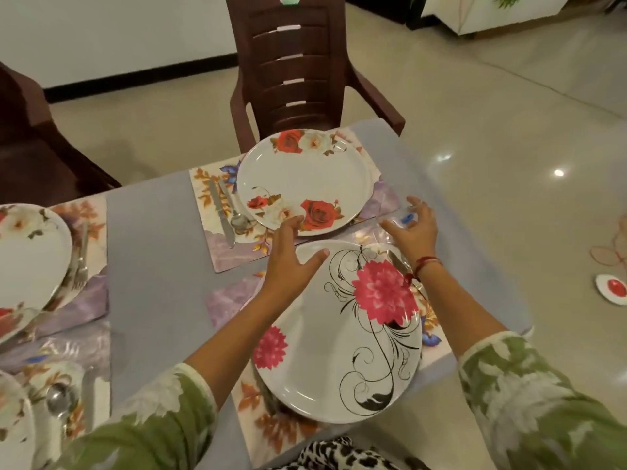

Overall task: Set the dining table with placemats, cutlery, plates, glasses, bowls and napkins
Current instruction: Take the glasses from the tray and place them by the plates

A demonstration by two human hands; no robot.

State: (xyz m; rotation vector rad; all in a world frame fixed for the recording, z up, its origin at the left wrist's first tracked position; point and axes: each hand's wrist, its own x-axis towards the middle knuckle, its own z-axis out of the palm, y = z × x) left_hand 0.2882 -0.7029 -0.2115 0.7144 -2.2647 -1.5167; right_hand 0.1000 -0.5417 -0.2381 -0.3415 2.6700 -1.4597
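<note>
The far plate (302, 178) sits centred on its mat (203, 184). My left hand (291, 262), spread, touches its near rim, probably squaring it. My right hand (412, 228), spread, hovers at a clear thing (406, 218), perhaps a glass.

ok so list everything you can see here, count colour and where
plates: four, white, floral; rose plate far, pink-flower plate near, two cut off left
placemats: four, purple floral, under plates
cutlery: several, steel, beside plates; knife, spoon
chairs: two, brown, beyond table
table: one, grey
small dish: one, white and red, floor right
left hand: open, above plates' rims
right hand: spread beside a blurred clear item with blue spot
</note>
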